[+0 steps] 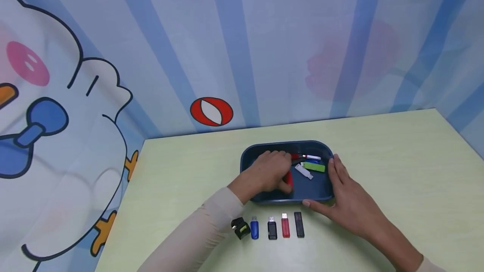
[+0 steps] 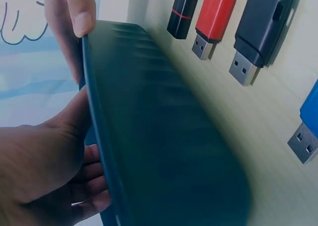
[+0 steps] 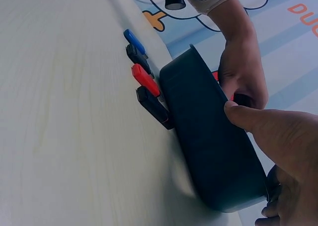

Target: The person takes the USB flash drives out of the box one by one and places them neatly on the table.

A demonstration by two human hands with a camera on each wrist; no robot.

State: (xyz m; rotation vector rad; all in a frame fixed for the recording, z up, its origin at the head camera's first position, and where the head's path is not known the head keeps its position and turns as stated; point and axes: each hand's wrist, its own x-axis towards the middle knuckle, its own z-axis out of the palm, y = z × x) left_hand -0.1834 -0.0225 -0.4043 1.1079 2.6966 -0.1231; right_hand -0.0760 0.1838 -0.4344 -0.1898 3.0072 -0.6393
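My left hand (image 1: pixel 270 171) reaches into a dark blue plastic bin (image 1: pixel 247 158), thumb and fingers around a red USB stick (image 1: pixel 288 178) mostly covered by the hand. Beside it in the bin lie a green USB stick (image 1: pixel 314 166), a white one (image 1: pixel 303 171) and a red and white one (image 1: pixel 308 156). My right hand (image 1: pixel 351 207) grips the bin's near right corner, thumb over the front rim and fingers along the right side. In the right wrist view, that thumb (image 3: pixel 248 117) presses on the rim.
In front of the bin a row of USB sticks stands on the pale table (image 1: pixel 189 171): blue (image 1: pixel 254 228), black (image 1: pixel 272 229), red (image 1: pixel 285 226) and black again (image 1: pixel 299 224). My left wrist wears a black camera (image 1: pixel 240 227). A printed cloth wall rises behind.
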